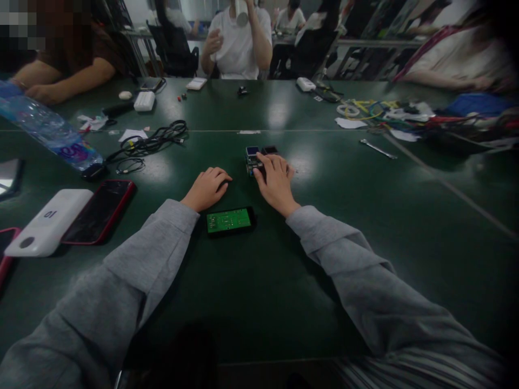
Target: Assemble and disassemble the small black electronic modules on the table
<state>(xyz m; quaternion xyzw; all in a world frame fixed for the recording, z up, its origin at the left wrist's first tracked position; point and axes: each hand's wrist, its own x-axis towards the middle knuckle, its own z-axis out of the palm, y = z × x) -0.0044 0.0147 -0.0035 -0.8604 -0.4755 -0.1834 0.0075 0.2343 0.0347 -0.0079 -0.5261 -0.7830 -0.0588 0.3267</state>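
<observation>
My right hand point(276, 181) reaches over a small circuit board point(252, 162) with a little screen on top. Its thumb and index finger touch the board, while the other fingers cover part of what lies behind. Just beside that board, a second small dark-screened module point(270, 150) shows past my knuckles. My left hand point(207, 188) rests on the table with its fingers stretched out and loosely bent, holding nothing. Between my wrists and nearer to me lies a black-framed rectangle point(229, 220) whose face shows a green circuit board picture or surface; I cannot tell which.
On the left are a plastic bottle point(52, 129), a red-cased phone point(100, 212), a white device point(51, 221) and black cables point(158, 139). At right lie a wrench point(378, 149) and tangled wires point(373, 109). People sit across the dark green table point(275, 302).
</observation>
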